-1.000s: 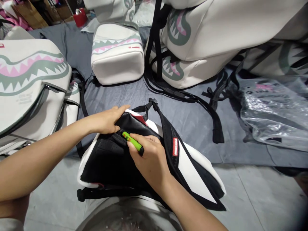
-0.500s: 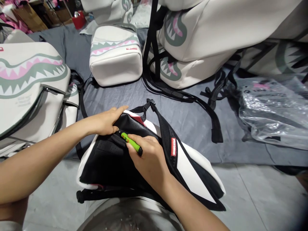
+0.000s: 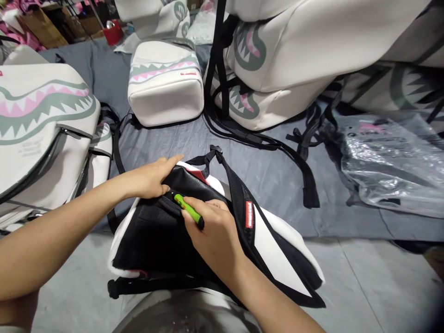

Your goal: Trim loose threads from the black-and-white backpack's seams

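A black and white backpack (image 3: 152, 245) lies across the front, its black back panel facing up. My left hand (image 3: 154, 178) grips its upper left edge, thumb on the black panel and index finger stretched along the rim. A green marker pen (image 3: 189, 210) is pinched in my right hand (image 3: 215, 226), its dark tip on the black panel close to my left thumb. Beside my right hand runs a padded shoulder strap (image 3: 239, 194) with a red label (image 3: 249, 214). My right palm hides part of the panel.
Cream backpacks with shark-mouth prints stand at the left (image 3: 45, 106) and in a stack at the right (image 3: 294, 60). A small cream bag (image 3: 166, 88) sits behind on the grey cloth (image 3: 166, 141). A clear plastic bag (image 3: 391, 162) lies right; loose black straps (image 3: 308, 180) trail nearby.
The view has shifted very slightly. Both hands, the marker pen and the backpack keep nearly the same places relative to each other.
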Available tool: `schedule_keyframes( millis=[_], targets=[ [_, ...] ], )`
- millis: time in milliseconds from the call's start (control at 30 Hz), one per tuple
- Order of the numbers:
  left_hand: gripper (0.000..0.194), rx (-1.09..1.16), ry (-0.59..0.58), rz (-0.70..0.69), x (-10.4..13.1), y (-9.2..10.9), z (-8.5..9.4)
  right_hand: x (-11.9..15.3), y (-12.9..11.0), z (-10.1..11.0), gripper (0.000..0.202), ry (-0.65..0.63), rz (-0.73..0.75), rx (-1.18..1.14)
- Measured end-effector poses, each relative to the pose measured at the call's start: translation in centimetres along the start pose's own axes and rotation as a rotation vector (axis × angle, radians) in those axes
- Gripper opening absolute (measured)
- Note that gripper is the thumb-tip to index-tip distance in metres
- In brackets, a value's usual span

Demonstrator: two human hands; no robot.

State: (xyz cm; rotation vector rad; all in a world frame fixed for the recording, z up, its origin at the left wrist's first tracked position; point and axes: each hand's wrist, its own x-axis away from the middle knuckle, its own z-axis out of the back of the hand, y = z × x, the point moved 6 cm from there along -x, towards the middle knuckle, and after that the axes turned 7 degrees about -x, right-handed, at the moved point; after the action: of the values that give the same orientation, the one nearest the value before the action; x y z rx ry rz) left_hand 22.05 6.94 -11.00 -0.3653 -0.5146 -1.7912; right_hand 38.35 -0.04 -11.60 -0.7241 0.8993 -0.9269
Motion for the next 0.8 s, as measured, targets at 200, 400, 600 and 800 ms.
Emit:
schedule_keyframes(
  millis=[200,400,600,800],
  targets=[
    [0.091,0.021,0.012,0.000,0.1,0.2,0.0,0.0,0.0,0.0,0.023,-0.008,-0.001,-0.018],
    [0.090,0.024,0.012,0.010,-0.2,-0.1,0.1,-0.3,0.3,-0.5,0.024,-0.020,0.034,-0.088],
    [0.081,0.046,0.102,-0.118,0.1,-1.1,-0.6,-0.7,-0.3,-0.7,0.019,-0.163,-0.107,-0.096],
    [0.078,0.066,0.217,-0.177,-2.7,-4.8,-2.6,1.9,-1.1,8.7,0.019,0.065,-0.125,-0.319]
  ],
)
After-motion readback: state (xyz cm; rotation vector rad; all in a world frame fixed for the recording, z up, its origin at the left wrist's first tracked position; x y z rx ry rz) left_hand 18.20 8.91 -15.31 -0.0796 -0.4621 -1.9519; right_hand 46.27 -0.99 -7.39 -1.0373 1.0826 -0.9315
